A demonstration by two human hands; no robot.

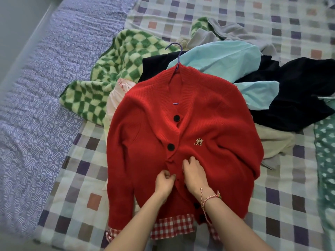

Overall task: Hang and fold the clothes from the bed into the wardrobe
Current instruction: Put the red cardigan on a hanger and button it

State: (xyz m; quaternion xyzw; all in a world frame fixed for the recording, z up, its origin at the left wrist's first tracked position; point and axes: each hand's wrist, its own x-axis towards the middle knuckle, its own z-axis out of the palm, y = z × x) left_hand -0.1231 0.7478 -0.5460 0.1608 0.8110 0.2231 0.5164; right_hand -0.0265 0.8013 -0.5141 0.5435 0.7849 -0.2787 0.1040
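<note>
A red knit cardigan (208, 124) with black buttons and a red-white checked hem lies flat on the bed, front up. A purple hanger (178, 51) sits inside it, its hook sticking out of the neck. My left hand (165, 182) pinches the left edge of the button band at mid-chest. My right hand (194, 173) pinches the right edge just beside it. The top two buttons look fastened. Behind the cardigan lies a pile of clothes: a green checked fleece (116, 69), a light blue garment (226, 57), dark garments (293, 98) and a grey one (235, 31).
The bed carries a checked blanket (81, 187) over a purple patterned sheet (36, 87). A teal heart-patterned cloth (326, 151) lies at the right edge. A pale pink garment (116, 98) and a cream one (273, 142) peek from under the cardigan.
</note>
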